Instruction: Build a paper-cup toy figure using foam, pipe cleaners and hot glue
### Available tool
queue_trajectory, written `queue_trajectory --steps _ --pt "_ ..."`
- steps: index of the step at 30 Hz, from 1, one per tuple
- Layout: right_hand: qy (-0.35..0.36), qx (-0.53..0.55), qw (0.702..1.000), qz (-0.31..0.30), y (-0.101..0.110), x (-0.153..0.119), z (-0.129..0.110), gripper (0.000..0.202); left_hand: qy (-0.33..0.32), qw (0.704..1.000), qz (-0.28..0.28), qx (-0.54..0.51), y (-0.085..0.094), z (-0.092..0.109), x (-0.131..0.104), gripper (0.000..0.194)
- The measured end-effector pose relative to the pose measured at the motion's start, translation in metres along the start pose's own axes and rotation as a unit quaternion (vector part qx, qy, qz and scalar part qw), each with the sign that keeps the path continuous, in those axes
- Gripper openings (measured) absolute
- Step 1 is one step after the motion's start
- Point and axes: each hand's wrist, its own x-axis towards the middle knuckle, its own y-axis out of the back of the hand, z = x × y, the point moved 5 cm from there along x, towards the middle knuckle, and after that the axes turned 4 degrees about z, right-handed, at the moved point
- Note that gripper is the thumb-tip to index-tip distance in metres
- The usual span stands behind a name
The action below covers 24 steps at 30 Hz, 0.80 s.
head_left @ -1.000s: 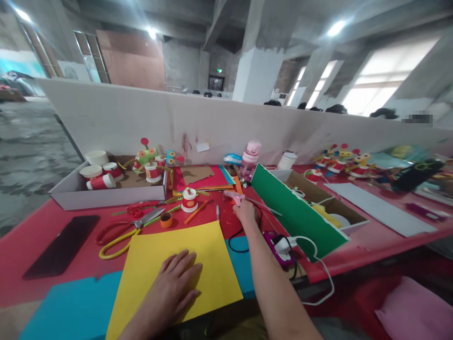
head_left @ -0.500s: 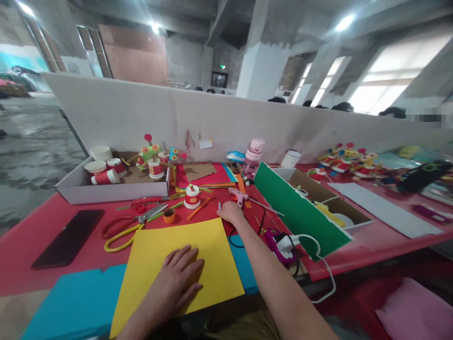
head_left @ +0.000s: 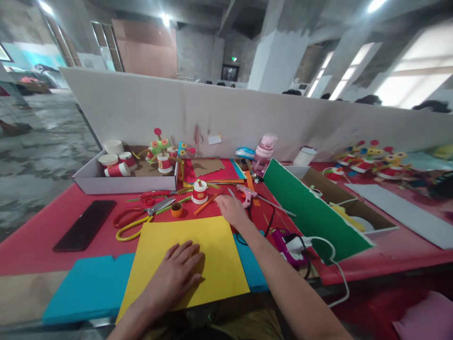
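Note:
My left hand [head_left: 180,267] lies flat on a sheet of yellow paper [head_left: 219,264], with its fingers spread. Past the sheet's far edge, my right hand [head_left: 231,210] reaches out. Its fingertips are at the near-right end of an orange stick [head_left: 204,206], perhaps touching it; the thumb is partly hidden. Just beyond those fingers lies a thin grey pointed thing [head_left: 231,192]. A pink glue gun [head_left: 247,194] rests to the right of that hand. Left of the stick stand a red-and-white paper cup [head_left: 199,192] with springy arms and a small orange ring [head_left: 176,210].
Yellow-and-red-handled scissors [head_left: 141,219] and a black phone [head_left: 85,225] lie at left. Behind them, a white box [head_left: 123,185] holds cups and a figure. A green board [head_left: 314,215] and purple power strip [head_left: 288,248] with cables stand right. Blue sheets [head_left: 92,285] lie underneath.
My right hand has moved left, from the grey pointed thing to the end of the orange stick. My left hand stays on the yellow paper. The camera view has turned slightly left.

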Motion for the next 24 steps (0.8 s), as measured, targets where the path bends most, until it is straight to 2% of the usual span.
queue_trajectory --steps 2,4,6,10,12,15,17,19,21,24 --pt "0.139 0.062 0.988 -0.037 -0.017 -0.012 -0.024 0.034 -0.006 1.000 -0.020 -0.005 0.002 -0.002 0.003 0.041" --pt "0.178 0.070 0.981 -0.041 -0.031 -0.013 -0.031 0.032 -0.020 0.999 -0.027 -0.016 0.004 -0.001 0.007 0.042" --pt "0.146 0.053 0.988 -0.020 -0.038 -0.005 -0.025 0.027 -0.032 0.999 -0.021 -0.021 0.005 0.004 0.010 0.045" --pt "0.013 0.061 0.996 0.058 -0.037 0.021 -0.001 0.008 -0.047 0.999 -0.010 -0.015 0.009 0.010 0.013 0.038" --pt "-0.051 0.109 0.990 0.071 -0.039 0.032 0.006 0.017 -0.050 0.999 0.009 -0.004 0.019 0.004 0.019 0.034" --pt "-0.137 0.201 0.969 0.047 -0.050 0.043 0.006 0.041 -0.036 0.994 0.102 0.011 0.049 -0.026 0.041 0.030" --pt "-0.179 0.220 0.958 0.048 -0.056 0.047 0.000 0.053 -0.024 0.983 0.180 0.000 0.070 -0.055 0.061 0.024" --pt "-0.202 0.215 0.954 0.061 -0.058 0.049 -0.007 0.059 0.032 0.962 0.271 -0.006 0.086 -0.090 0.079 0.020" --pt "-0.210 0.210 0.953 0.062 -0.058 0.051 -0.012 0.059 0.102 0.932 0.348 -0.002 0.092 -0.122 0.086 0.020" --pt "-0.211 0.199 0.955 0.056 -0.057 0.055 -0.015 0.055 0.129 0.914 0.385 0.009 0.081 -0.147 0.085 0.019"
